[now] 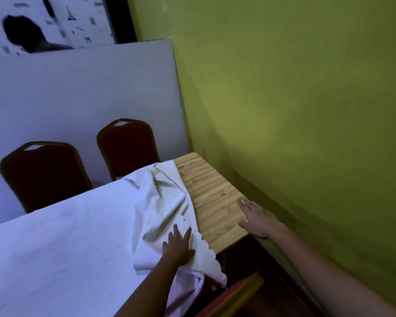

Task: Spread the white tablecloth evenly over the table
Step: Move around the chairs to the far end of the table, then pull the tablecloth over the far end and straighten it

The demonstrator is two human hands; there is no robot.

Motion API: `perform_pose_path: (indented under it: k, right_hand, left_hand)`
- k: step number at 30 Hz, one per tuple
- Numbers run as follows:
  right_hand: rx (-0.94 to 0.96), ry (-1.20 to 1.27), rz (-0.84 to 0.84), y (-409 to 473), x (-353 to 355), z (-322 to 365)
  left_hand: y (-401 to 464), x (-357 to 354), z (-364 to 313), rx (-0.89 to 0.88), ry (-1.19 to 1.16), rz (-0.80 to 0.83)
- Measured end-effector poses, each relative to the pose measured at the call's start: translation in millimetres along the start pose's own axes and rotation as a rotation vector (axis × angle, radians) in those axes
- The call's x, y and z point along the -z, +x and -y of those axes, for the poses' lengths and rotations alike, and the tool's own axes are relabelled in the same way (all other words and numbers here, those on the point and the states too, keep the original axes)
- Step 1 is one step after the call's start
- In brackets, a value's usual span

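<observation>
The white tablecloth (62, 243) covers most of the wooden table (213, 195) and lies flat on the left. Near the right end it is bunched into folds, with a scalloped edge hanging over the near side. A strip of bare wood shows at the table's right end. My left hand (178, 248) rests palm down on the bunched cloth near the front edge, fingers spread. My right hand (257, 219) lies flat and open on the bare wood, apart from the cloth.
Two dark red chairs (44, 175) (127, 147) stand at the far side of the table against a grey partition (78, 88). A green wall (295, 110) runs close along the table's right end. A red and yellow chair edge (236, 296) sits below the near side.
</observation>
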State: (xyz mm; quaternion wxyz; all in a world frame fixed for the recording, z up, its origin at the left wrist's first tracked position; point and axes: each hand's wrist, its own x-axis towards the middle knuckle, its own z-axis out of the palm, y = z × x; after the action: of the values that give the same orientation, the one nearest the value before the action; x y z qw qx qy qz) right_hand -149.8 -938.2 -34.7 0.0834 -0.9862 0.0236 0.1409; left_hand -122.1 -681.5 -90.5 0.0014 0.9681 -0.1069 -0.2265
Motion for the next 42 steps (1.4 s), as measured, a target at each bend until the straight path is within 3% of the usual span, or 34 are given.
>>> perform_pose_path:
  k: [5, 11, 21, 24, 28, 35, 38, 41, 42]
  right_hand:
    - [0.052, -0.022, 0.074, 22, -8, -1]
    - [0.117, 0.057, 0.173, 45, -27, 22]
    - [0.225, 0.165, 0.108, 69, -31, 73]
    - [0.256, 0.216, 0.066, 80, -39, 92]
    - [0.313, 0.19, 0.168, 87, -59, 116]
    - [0.188, 0.244, 0.21, 104, -63, 143]
    - [0.194, 0.274, 0.302, 115, -61, 135]
    - [0.234, 0.246, 0.35, 126, -56, 126]
    - [0.257, 0.233, 0.36, 129, -55, 124]
  left_hand:
    - [2, -15, -5, 0.04, 0.033, -0.048]
    - [-1, -8, 0, 0.051, -0.107, -0.037]
    - [-1, -32, 12, 0.215, -0.12, -0.108]
    - [2, -39, 18, 0.202, -0.126, -0.075]
    - [-2, -44, 18, 0.212, -0.123, 0.018]
    - [-3, -37, 9, 0.278, -0.075, 0.031]
    - [4, -32, 2, 0.331, -0.06, -0.007]
    - [4, -27, 5, 0.282, 0.027, -0.188]
    - [1, -22, 5, 0.3, 0.038, -0.178]
